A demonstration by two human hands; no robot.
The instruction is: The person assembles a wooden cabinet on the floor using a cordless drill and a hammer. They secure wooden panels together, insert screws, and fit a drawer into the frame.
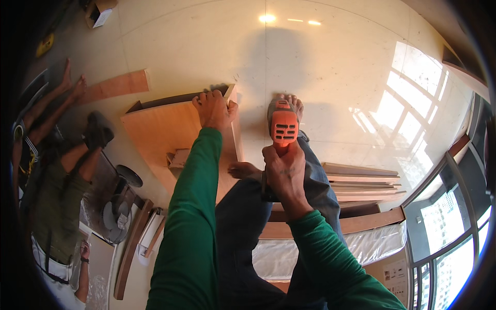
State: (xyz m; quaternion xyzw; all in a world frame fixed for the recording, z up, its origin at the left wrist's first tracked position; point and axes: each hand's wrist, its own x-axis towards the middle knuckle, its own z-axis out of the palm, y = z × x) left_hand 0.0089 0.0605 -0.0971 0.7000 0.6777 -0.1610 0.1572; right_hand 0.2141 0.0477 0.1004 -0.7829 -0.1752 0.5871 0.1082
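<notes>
Gripping the orange power drill (283, 126) by its handle, my right hand (284, 173) is fully closed around it, fingers wrapped tight; the trigger finger is hidden from view, so I cannot tell whether the tool is running. The drill body points away from me and downward, its nose hidden behind the housing, close to the right edge of the wooden panel assembly (175, 134) that rests on the pale tiled floor (336, 62).

My left hand (213, 109) is clamped over the top far corner of that assembly, fingers curled over the upright edge, holding it steady. A small wooden block (178, 157) lies on the panel face, near my left forearm. My bare feet sit just beside the work, one behind the drill, one against the panel's lower edge.

Judged step: fastening or drilling at the panel's right edge, with the workpiece braced by hand. The next move calls for keeping the drill square to the edge, maintaining firm downward pressure with the left hand, and keeping the toes clear of the bit.

Further out: stacked boards (361, 183) lie to the right, and another person (57, 206) sits at the left.
</notes>
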